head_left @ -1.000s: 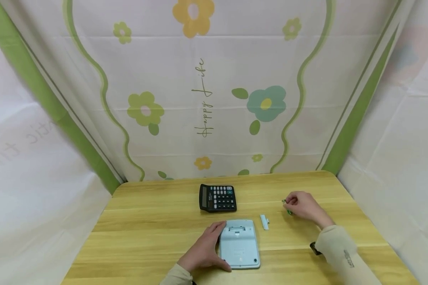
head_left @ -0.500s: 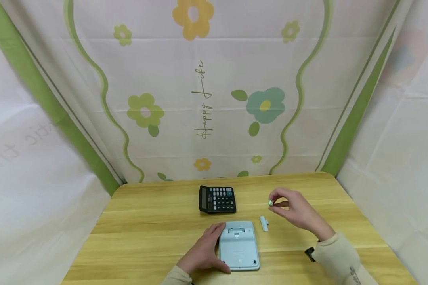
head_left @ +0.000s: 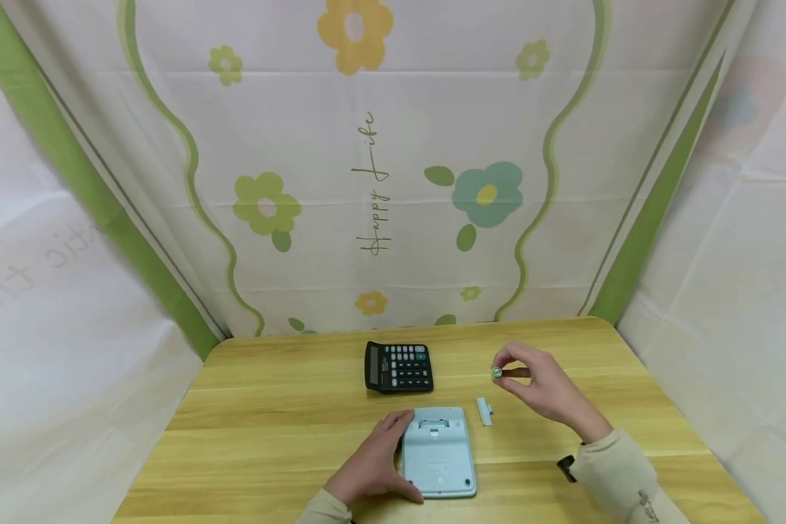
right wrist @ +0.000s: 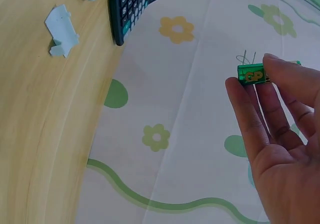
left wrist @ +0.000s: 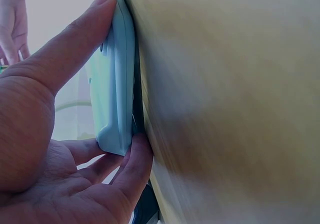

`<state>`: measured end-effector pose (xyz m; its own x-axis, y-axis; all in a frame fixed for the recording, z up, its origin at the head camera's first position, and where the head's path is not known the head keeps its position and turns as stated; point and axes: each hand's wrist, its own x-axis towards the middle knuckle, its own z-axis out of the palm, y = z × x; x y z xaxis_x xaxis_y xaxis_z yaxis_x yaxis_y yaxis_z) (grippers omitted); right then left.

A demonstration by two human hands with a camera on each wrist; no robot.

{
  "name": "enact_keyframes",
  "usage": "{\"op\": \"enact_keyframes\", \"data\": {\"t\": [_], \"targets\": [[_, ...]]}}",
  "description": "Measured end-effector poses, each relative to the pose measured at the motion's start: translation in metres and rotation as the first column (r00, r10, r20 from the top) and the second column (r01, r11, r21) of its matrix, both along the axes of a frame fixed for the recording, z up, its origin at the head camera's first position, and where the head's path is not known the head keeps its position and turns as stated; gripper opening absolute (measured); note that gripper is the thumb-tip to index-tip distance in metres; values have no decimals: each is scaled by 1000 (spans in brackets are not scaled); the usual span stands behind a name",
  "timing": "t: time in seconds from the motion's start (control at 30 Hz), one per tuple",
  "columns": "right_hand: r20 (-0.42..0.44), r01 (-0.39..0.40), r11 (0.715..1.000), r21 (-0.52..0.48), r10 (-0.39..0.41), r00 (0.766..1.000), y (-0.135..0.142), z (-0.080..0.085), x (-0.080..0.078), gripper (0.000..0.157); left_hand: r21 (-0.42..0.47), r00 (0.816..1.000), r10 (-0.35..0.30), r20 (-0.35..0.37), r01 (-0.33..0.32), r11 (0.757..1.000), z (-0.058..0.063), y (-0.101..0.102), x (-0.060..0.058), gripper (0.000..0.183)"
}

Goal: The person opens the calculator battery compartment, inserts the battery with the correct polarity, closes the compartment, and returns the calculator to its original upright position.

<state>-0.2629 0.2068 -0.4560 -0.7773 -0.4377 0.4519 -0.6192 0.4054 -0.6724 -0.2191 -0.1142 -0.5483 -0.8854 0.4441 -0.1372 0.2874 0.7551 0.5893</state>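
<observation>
A light blue calculator (head_left: 439, 466) lies back side up near the front of the table, with an open battery compartment (head_left: 434, 423) at its far end. My left hand (head_left: 375, 458) grips its left side, thumb at the near end and fingers at the far end, as the left wrist view also shows. To the right, above the table, my right hand (head_left: 542, 382) pinches a green battery (right wrist: 252, 74) marked GP between thumb and fingers. In the head view one round end of it faces the camera. Between the two hands lies the small light blue battery cover (head_left: 484, 411).
A black calculator (head_left: 399, 367) lies keys up behind the light blue one. The wooden table (head_left: 255, 422) ends at a flowered white cloth (head_left: 314, 145) behind it, and more cloth hangs at both sides.
My right hand has lifted the battery off the table and moved it left, turning its end toward the head camera. It then holds nearly still. My left hand stays on the light blue calculator.
</observation>
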Motion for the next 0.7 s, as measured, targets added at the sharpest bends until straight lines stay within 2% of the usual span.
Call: {"op": "enact_keyframes", "data": {"t": [0.2, 0.27, 0.43, 0.5, 0.57, 0.7], "targets": [[48, 15, 1000, -17, -14, 999, 1, -3, -1, 15, 2, 1000, 2, 4, -2, 1000, 1, 0, 1, 130], [80, 30, 999, -15, -29, 996, -1, 3, 3, 15, 5, 1000, 4, 7, -4, 1000, 2, 0, 1, 130], [186, 35, 998, -61, -24, 982, 2, 1, 0, 16, 0, 1000, 4, 9, -4, 1000, 3, 1, 1, 130], [235, 27, 994, -111, 0, 972, 5, -6, -5, 22, -1, 1000, 3, 10, -3, 1000, 3, 0, 1, 130], [293, 23, 986, -167, 28, 956, 5, -6, -6, 28, -3, 1000, 4, 10, -4, 1000, 3, 0, 1, 130], [410, 37, 961, -274, 82, 908, 6, -4, -9, 34, 3, 1000, 5, 11, -5, 1000, 2, 1, 1, 130]]}}
